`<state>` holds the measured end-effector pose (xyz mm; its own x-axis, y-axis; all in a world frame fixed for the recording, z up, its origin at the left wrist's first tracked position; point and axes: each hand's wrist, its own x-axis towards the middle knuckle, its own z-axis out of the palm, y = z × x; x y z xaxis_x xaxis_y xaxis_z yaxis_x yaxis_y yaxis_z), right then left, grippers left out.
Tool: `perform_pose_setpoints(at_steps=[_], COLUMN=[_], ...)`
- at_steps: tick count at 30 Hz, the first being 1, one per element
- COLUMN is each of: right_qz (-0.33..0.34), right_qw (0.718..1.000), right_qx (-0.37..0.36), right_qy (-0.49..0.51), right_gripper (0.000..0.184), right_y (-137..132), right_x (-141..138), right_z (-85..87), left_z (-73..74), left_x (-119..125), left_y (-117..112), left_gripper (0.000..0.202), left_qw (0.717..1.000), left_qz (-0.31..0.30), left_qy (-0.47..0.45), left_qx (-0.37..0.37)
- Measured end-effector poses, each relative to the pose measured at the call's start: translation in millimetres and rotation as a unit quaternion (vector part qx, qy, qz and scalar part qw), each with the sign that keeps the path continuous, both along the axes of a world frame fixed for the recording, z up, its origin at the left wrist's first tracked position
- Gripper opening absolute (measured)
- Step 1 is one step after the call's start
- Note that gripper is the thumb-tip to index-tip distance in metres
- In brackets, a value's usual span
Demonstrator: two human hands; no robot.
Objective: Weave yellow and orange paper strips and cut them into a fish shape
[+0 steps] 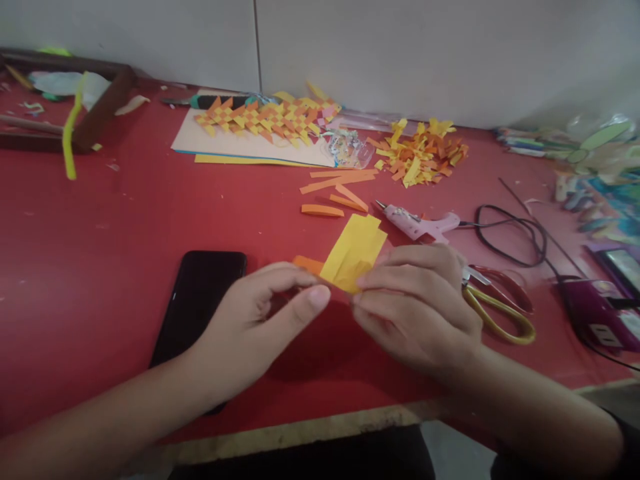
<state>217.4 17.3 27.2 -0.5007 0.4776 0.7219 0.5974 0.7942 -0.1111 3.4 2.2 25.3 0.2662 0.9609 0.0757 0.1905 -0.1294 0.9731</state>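
Centre of frame, both hands meet low over the tabletop [100, 220].
- Left hand [255, 320]: thumb and fingers closed in a pinch on the near left edge of the yellow paper [355, 250], where an orange strip [307, 264] pokes out from beneath it.
- Right hand [415, 307]: fingertips curled in, pinching the near right corner of the same sheet. The exact contact is partly hidden by the knuckles.
- Yellow paper: lies between the two hands and fans up and away from them, lightly creased.

Handling, as judged: very light, thin and limp. It creases at once and tears under a sharp pull. It is best taken by edges or corners with fingertip pinches, both sides supported so it doesn't flop.

Outward:
- Phone [200, 300], dark and face-up, left of centre, partly under the left wrist.
- Scissors [500, 307] just right of the right hand.
- Glue gun [420, 223] above the hands, its cable [510, 233] looping off to the right.
- Loose strips [340, 187] above centre.
- Scrap pile [420, 153], orange and yellow, upper right of centre.
- Woven mat [265, 117] in the same colours on a pale card [225, 140], top centre.
- Dark frame [100, 107] at upper left.
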Motion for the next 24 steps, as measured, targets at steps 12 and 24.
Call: perform_pose_setpoints(at_steps=[12,24], right_qz=[0.038,-0.043], right_qw=[0.991,0.972], right_qx=[-0.095,-0.184], right_qy=[0.086,0.137], right_gripper=[0.019,0.011], right_y=[2.8,10.2], right_x=[-0.9,0.7], right_z=[-6.1,-6.0], left_z=[-10.4,-11.1], left_x=[0.9,2.7], left_y=[5.1,4.6], left_gripper=[0.018,0.019], left_qw=[0.944,0.957], left_qz=[0.016,0.022], left_qy=[-0.178,-0.118], left_qx=[-0.278,-0.264])
